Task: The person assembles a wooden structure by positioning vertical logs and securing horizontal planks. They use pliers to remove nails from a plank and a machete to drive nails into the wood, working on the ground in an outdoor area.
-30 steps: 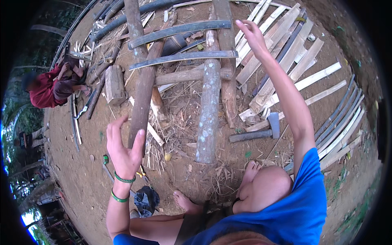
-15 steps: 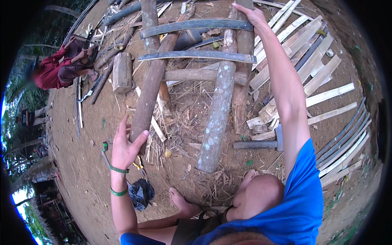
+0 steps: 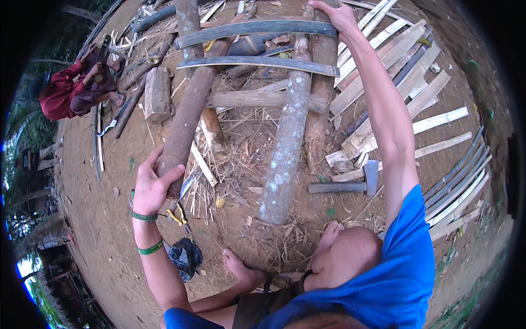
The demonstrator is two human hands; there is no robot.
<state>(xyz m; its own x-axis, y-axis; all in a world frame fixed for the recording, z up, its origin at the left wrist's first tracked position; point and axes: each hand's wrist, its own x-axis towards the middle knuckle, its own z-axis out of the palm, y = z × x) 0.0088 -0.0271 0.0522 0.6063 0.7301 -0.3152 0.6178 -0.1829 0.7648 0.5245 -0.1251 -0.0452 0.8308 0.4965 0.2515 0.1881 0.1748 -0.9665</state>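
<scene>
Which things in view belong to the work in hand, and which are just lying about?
Likely in use:
- brown round log, left hand around its near end
- two dark-grey curved strips across the logs; right hand at the farther one's right end
- grey mottled round log

Apparently lying about:
- dark-handled, grey-headed axe
- yellow-handled pliers
- crumpled dark cloth-like bundle
</scene>
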